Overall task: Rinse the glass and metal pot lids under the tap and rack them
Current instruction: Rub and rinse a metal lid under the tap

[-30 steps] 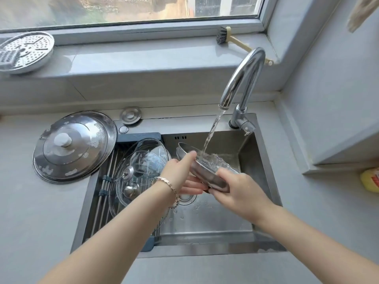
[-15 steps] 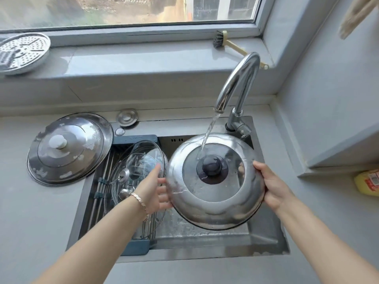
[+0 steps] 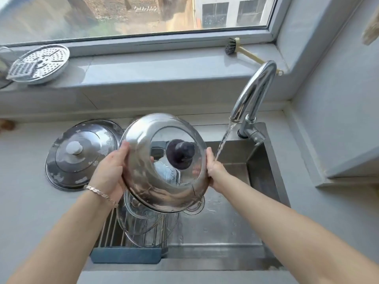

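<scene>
From the head view, the left hand (image 3: 110, 173) and right hand (image 3: 215, 171) grasp opposite rims of a tilted, domed shiny steel pot lid with a dark knob (image 3: 155, 187). It is held just left of the curved chrome tap (image 3: 253, 93) and its running stream. Clear glass lids (image 3: 147, 228) lie on the wire rack (image 3: 109, 228), lower left of the tap.

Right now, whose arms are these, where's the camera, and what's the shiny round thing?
Those are a person's arms. The camera sits on their head, looking down. The left hand and right hand grip a shiny metal lid with a dark knob by its rim. Water from the tap runs into the sink just beside the right hand. Glass lids sit on the rack below, and a bigger metal lid rests on the counter.
</scene>
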